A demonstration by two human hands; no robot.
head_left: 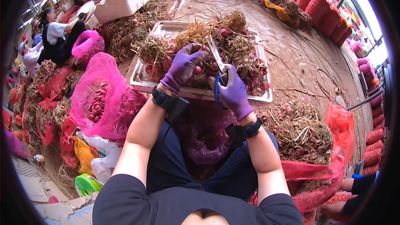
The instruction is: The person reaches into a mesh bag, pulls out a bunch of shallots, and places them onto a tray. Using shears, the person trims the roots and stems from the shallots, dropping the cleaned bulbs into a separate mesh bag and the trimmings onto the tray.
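Note:
My right hand (234,89), in a purple glove with dark fingertips, grips a pair of scissors (216,54) by its blue handles. The blades point up and away from me, slightly apart. My left hand (182,67), gloved alike, is closed with fingertips together just left of the blades; what it pinches is hidden. Below those fingers shows a reddish-purple shallot (196,70). Both hands are over the near part of a white foam tray (266,96), heaped with shallots on dry stalks (246,52).
A pink mesh bag (100,104) of trimmed shallots stands at my left. At my right lies a red mesh bag (341,133) beside a pile of dry-stalked shallots (300,131). Between my knees is a purple mesh bag (206,146). A person (58,37) sits far left; filled red sacks (318,8) stand far right.

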